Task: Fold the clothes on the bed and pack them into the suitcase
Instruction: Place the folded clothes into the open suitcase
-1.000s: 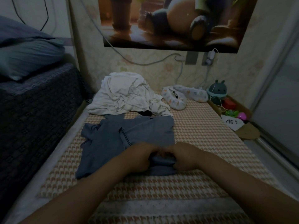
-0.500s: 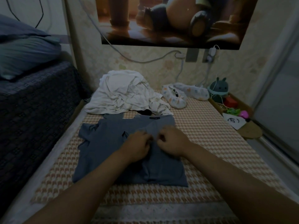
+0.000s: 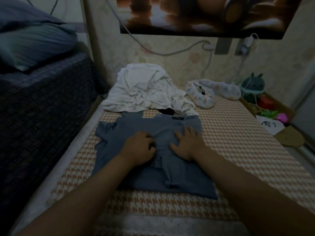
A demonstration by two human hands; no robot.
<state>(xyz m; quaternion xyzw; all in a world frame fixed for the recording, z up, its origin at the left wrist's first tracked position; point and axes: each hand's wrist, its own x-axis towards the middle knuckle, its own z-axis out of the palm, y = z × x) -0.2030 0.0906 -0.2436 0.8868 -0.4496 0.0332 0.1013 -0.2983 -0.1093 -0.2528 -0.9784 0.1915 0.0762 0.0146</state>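
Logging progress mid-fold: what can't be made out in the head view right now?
Suitcase: nowhere in the head view.
Dark garment: mostly buried under the white clothes pile.
Left hand: fingers curled under, so a pinch on the grey shirt is unclear.
Shirt label: too small to read.

**Bed: one shirt flat, one heap, two slippers**

Your bed has an orange-and-cream houndstooth cover, with a pale lace strip across the near edge. The blue-grey shirt lies spread in the middle, collar toward the wall, left side partly folded in. Behind it, touching the collar end, sits a crumpled white heap; a dark scrap pokes out under it. Two spotted slippers lie right of the heap, by the wall.
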